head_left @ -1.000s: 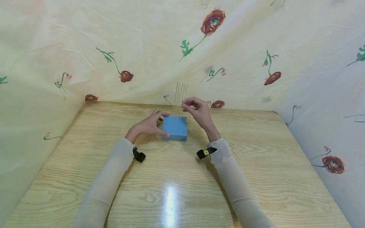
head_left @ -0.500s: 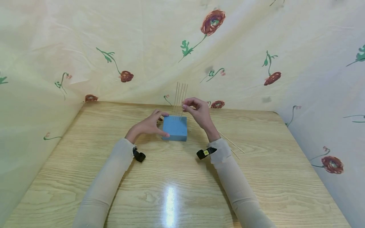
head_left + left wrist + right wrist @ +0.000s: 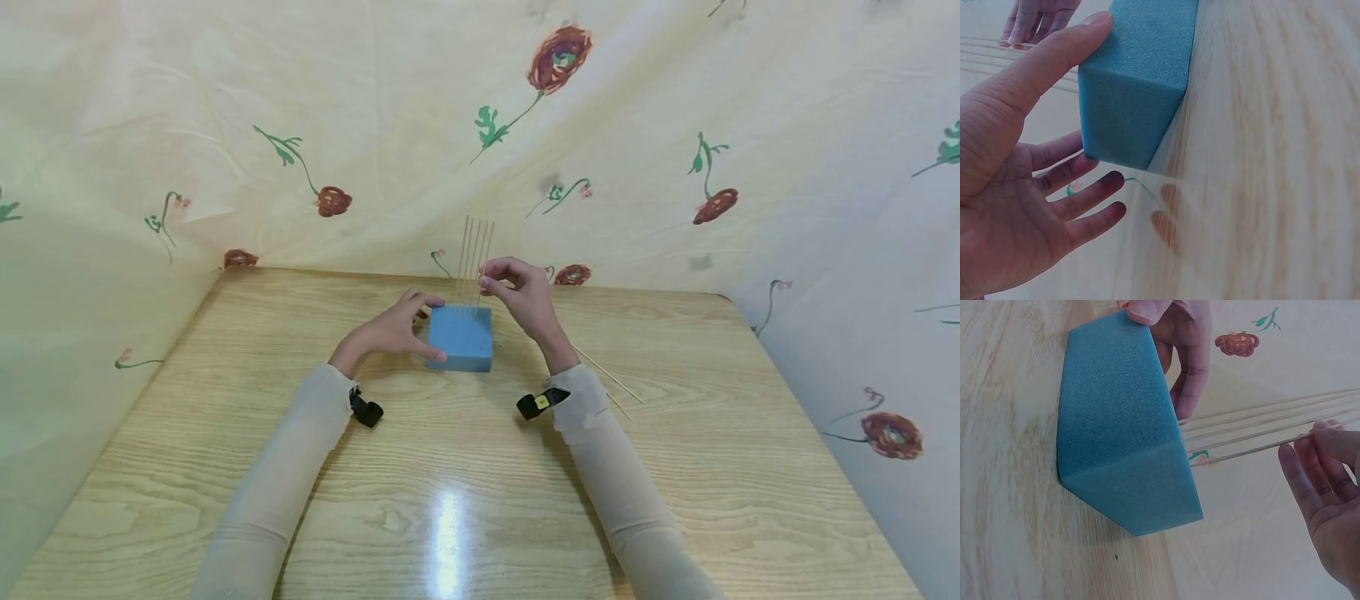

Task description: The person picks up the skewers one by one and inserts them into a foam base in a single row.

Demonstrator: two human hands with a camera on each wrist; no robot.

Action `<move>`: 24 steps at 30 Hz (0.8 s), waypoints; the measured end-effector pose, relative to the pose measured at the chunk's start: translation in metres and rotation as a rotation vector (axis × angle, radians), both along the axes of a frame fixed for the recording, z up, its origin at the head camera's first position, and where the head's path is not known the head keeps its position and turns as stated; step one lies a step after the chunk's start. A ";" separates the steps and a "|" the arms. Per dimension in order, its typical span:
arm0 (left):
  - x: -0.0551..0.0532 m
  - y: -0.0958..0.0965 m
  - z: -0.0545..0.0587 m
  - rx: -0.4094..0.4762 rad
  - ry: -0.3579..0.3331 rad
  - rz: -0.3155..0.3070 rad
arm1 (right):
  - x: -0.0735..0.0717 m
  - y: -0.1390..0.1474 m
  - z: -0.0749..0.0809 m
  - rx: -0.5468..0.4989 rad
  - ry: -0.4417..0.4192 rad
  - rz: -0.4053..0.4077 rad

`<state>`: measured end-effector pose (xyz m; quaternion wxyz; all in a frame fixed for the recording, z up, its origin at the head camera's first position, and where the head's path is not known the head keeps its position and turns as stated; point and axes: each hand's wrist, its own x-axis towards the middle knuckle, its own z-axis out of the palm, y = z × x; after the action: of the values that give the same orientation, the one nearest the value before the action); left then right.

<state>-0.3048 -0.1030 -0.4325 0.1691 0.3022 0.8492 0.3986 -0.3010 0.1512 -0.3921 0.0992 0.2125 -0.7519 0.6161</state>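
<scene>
A blue foam block (image 3: 461,340) lies flat on the wooden table. Several thin wooden skewers (image 3: 463,262) stand in a row near its far edge, their lower ends in the foam. My left hand (image 3: 388,327) holds the block from the left: the thumb is on its near left corner, fingertips at the far left corner. The left wrist view shows some of those fingers spread below the block (image 3: 1135,81). My right hand (image 3: 525,296) pinches the rightmost skewer (image 3: 1250,450) between thumb and fingers, partway up; its lower end meets the foam.
Two loose skewers (image 3: 611,375) lie on the table (image 3: 480,467) to the right, partly hidden by the right forearm. A flowered cloth (image 3: 420,125) hangs behind the table and along both sides. Each wrist carries a small black camera (image 3: 366,410).
</scene>
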 end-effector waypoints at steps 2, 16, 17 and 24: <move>0.001 0.000 0.000 0.002 0.000 0.000 | 0.000 0.000 0.000 0.000 0.000 -0.001; -0.002 0.001 -0.001 0.012 0.001 0.002 | 0.002 0.004 0.002 -0.019 -0.008 0.020; -0.002 0.001 -0.001 0.014 -0.001 0.002 | 0.002 0.004 0.002 -0.019 -0.010 0.020; 0.000 0.001 0.000 0.020 -0.022 0.013 | 0.004 0.005 0.003 -0.004 -0.007 0.018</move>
<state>-0.3048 -0.1021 -0.4326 0.1726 0.2938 0.8454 0.4113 -0.2975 0.1557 -0.3892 0.0917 0.2169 -0.7491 0.6192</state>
